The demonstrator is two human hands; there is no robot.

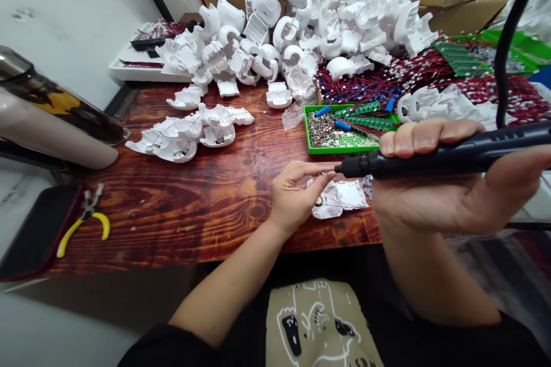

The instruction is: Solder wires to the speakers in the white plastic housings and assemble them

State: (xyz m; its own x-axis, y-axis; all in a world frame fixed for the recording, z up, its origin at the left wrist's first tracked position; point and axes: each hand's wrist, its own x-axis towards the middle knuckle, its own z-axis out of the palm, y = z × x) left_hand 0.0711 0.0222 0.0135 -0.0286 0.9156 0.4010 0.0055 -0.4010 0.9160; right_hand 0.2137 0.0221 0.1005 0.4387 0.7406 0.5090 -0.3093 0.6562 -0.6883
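My right hand (447, 183) is wrapped around a dark electric screwdriver (434, 159), held level with its bit pointing left. Thumb and forefinger of my left hand (297, 189) are pinched at the bit's tip, around a tiny shiny piece that looks like a screw (325, 172). Just below the fingers, an opened white plastic housing (329, 206) lies on the table, with thin wires and a small round part inside. My left hand partly covers it. Behind the screwdriver's tip stands a green tray (329, 150) of small metal pieces, green circuit-board strips and blue cylinders.
White housings (253, 63) are heaped at the back, and several wired ones (181, 132) lie left on the wooden table (172, 206). Yellow-handled pliers (88, 221), a dark phone-like slab (37, 229) and a bottle (55, 92) are at far left. A black cable (503, 63) hangs at right.
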